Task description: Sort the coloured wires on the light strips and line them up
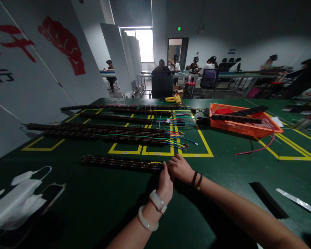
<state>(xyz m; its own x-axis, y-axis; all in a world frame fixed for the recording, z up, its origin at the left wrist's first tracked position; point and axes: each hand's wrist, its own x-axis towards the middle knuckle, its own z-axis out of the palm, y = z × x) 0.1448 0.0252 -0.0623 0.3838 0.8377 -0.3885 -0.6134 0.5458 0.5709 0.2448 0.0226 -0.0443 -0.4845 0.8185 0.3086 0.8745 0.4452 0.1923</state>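
A dark segmented cable chain (pixel 119 163) lies across the green table, with a yellow wire (pixel 156 162) at its right end. My left hand (pixel 166 180) is at that end, its fingers close together, wearing a light watch and a pale bangle. My right hand (pixel 180 168), with dark bracelets at the wrist, meets it there with curled fingers. What the fingertips hold is hidden. Behind them lies a bundle of long cable chains (pixel 106 133) with coloured wires and ring terminals at the right.
An orange basket (pixel 243 129) holding dark chains stands at the right back. A yellow heat gun (pixel 174 99) lies at the far edge. Black strip (pixel 268 200) and white strip (pixel 298 202) lie at right; white packaging (pixel 20 200) is at left. People sit at distant tables.
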